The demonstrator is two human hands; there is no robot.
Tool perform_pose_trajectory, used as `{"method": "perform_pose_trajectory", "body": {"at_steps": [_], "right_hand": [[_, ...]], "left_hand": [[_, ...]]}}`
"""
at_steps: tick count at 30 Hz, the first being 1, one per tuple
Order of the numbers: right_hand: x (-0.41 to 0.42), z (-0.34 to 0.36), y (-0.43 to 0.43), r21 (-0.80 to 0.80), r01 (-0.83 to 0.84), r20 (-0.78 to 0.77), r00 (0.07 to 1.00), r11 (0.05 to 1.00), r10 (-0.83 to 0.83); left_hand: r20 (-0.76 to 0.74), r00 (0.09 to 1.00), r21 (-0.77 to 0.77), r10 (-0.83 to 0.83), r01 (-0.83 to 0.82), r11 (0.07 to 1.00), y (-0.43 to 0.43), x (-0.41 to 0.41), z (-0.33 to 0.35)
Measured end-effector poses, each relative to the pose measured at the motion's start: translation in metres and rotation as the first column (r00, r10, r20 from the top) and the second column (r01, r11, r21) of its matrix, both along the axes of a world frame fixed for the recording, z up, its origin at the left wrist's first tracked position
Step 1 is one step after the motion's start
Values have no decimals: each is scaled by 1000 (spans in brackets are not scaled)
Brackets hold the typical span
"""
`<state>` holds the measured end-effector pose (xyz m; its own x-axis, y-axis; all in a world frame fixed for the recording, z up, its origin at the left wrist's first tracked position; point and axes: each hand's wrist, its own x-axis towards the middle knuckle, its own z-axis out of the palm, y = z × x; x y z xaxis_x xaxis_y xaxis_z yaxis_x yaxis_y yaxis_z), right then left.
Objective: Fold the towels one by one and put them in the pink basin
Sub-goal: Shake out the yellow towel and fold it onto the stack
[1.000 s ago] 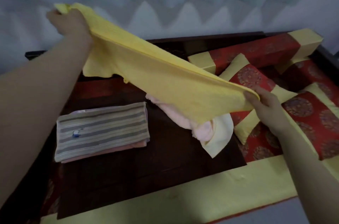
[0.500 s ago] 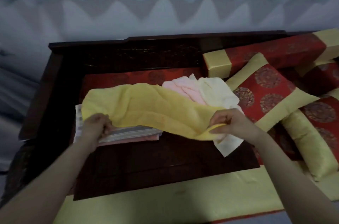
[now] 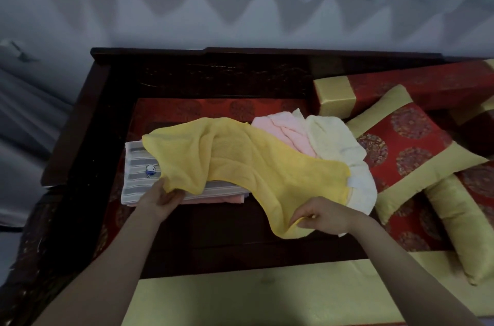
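A: Entry one, nearest?

B: Yellow seat border (image 3: 267, 296), near side of the yellow towel (image 3: 240, 160). Past it, a bare strip of dark worktop (image 3: 227, 240), the one open stretch, directly nearward of the towel.

A: Hands?

B: Left hand (image 3: 160, 196), at the towel's near-left corner, thumb and fingers pinched on the hem. Right hand (image 3: 320, 214), at its near-right corner, likewise pinched on the cloth. Each hand holds its own end.

A: The towel itself?

B: One, unfolded, rumpled. Long axis left to right, with the right end hanging nearer than the left. The left part lies over the folded striped towel (image 3: 139, 165), the right part over a loose heap.

A: Heap contents?

B: Pink towel (image 3: 278, 128) and cream towel (image 3: 331, 136), both unfolded, under and just beyond the yellow towel's right half.

A: Farther?

B: Red-and-gold cushion (image 3: 406, 154), right of the yellow towel and apart from it. Dark wooden backrest (image 3: 240, 72), beyond the towel.

A: Pink basin?

B: Not in view.

A: Judgement?

B: Folding wants flat ground, and that lies nearward of the towel, so drawing both corners toward the body seems apt. Risks are the striped towel dragging at the left and the cream towel at the right.
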<state>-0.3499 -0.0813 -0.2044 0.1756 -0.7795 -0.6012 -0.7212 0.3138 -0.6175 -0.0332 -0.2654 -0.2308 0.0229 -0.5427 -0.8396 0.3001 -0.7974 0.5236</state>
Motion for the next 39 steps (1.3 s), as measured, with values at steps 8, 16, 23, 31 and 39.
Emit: {"method": "perform_pose_trajectory", "body": {"at_steps": [8,16,23,31,39], "right_hand": [[-6,24,-1,65,98,84,991,993,-103],[18,81,-58,-411,199,245,964,890,-103],[55,82,-103,-687,468,364,883,555,-294],[64,74,-108,-708,433,341,902,558,-267],[61,69,-106,-643,469,374,882,605,-287]], "left_hand": [[84,987,-210,138,-118,971,-21,-22,9],[419,843,-661,-339,539,522,-12,-80,88],[314,830,-644,-461,543,539,22,-92,90],[197,874,-676,-443,449,585,25,-86,86],[369,749,-724,-551,603,335,27,-86,86]]}}
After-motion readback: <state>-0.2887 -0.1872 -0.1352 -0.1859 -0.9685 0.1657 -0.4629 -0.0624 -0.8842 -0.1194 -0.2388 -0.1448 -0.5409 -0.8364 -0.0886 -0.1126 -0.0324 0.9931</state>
